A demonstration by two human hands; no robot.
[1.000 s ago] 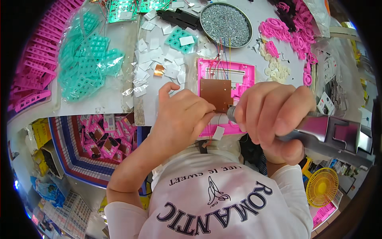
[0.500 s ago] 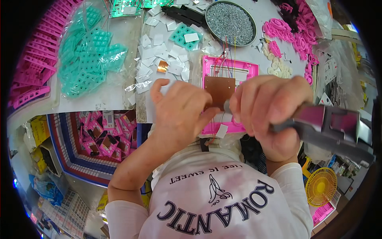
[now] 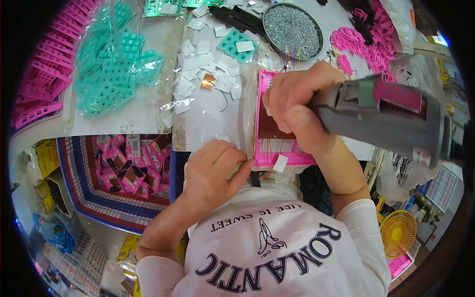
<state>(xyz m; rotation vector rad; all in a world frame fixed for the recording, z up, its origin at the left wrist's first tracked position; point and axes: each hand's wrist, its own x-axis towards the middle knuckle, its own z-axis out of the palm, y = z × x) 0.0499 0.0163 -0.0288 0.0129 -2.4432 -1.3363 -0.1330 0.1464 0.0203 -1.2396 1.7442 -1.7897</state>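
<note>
Pink case (image 3: 302,158) w/ brown board (image 3: 269,128) lies partly under R hand (image 3: 304,104), long axis front-to-back; R, wrapped round grey tool (image 3: 386,119), is nearer board, L hand (image 3: 215,171) by near-left corner, fingers curled, can't tell if pinching anything.

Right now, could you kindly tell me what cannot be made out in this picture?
In the head view:
Tip of the grey power tool: hidden by the right hand.
Part of the brown circuit board: covered by that hand.
Far ends of the green circuit boards: cut off by the upper edge.
</note>
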